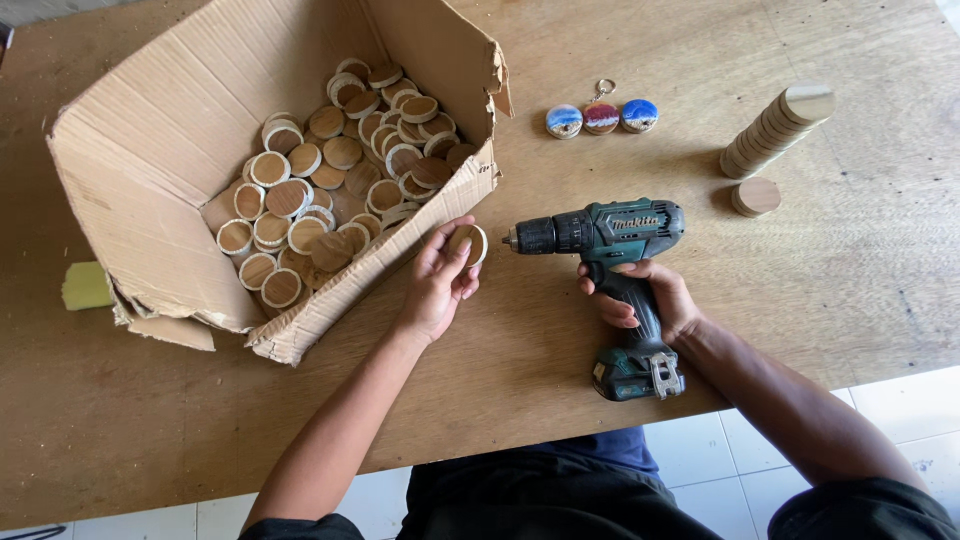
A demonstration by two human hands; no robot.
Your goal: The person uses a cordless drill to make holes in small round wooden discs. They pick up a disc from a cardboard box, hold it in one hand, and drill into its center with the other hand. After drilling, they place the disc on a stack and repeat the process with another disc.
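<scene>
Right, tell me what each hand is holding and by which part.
The left hand holds a round wooden disc by its edge, between fingertips and thumb. The right hand grips the teal cordless drill by its handle.

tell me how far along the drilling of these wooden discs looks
Looks early. Done: a stack of discs and one loose disc sit set aside at right. In hand: the left hand holds a disc against the drill gripped by the right hand. Left: the cardboard box is full of discs.

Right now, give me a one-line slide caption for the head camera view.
Left hand holds a wooden disc at the tip of a cordless drill gripped by the right hand, beside a cardboard box.
</scene>
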